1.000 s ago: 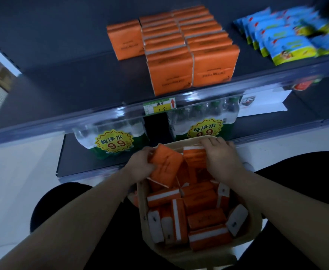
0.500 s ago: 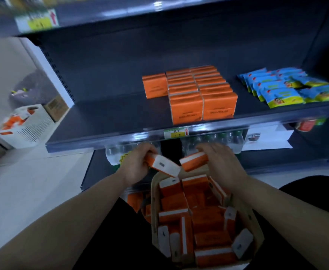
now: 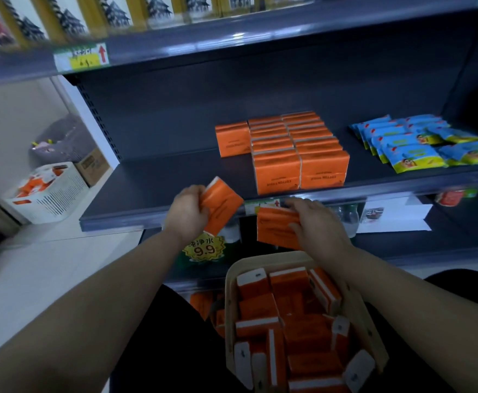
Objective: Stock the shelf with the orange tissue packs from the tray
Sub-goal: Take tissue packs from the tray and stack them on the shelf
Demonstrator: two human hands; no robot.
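Left hand (image 3: 188, 212): fingers clamped on 1 orange pack (image 3: 221, 205), tilted, held in front of the shelf (image 3: 158, 191) lip.
Right hand (image 3: 317, 225): fingers clamped on a 2nd pack (image 3: 276, 226), lying roughly flat, just under the shelf edge.
Tray (image 3: 230, 279): below both hands, still holding many packs in a jumble.
Stocked rows (image 3: 297, 154): 2 full rows stand upright to the front edge; a 3rd row (image 3: 232, 139) to their left has only 1 pack, at the back.
Step in hand: likely carrying both packs up to the short row.
Doing it well: turn each pack upright, printed face forward like the fronts of the full rows; set it just in front of the lone pack, touching its neighbour, then fill forward.
Order: place 1 hand's pack first, so the hands do not cross.
Risk: a tilted pack may tip over or nudge the full rows.
Keep clear: blue packs (image 3: 413, 146) at the right are well apart and need no touching.
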